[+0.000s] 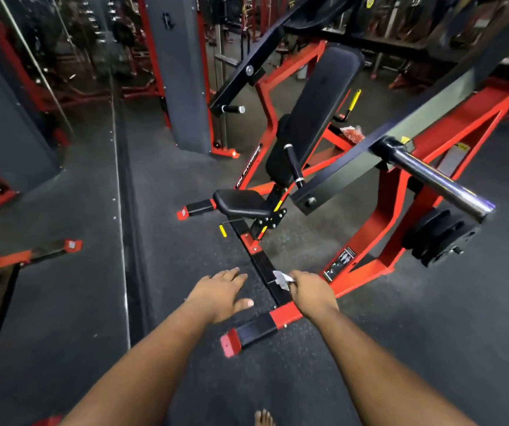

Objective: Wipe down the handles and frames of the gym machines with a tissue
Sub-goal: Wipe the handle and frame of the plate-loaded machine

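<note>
A red and black press machine fills the middle and right of the head view. Its black floor beam (264, 265) runs from under the seat (240, 202) toward me and meets a red and black foot bar (256, 329). My right hand (311, 295) grips a crumpled white tissue (281, 279) and holds it against the near end of that beam. My left hand (221, 292) hovers just left of the beam with fingers spread and holds nothing. A black handle (293, 164) juts from the lever arm beside the backrest (314, 115).
A chrome weight sleeve (437, 179) sticks out at right above black weight plates (440, 236). A grey column (182, 72) stands behind the seat. Mirrors line the left wall. Another machine's red foot (47, 252) lies at left. My bare foot (264, 419) shows at the bottom edge.
</note>
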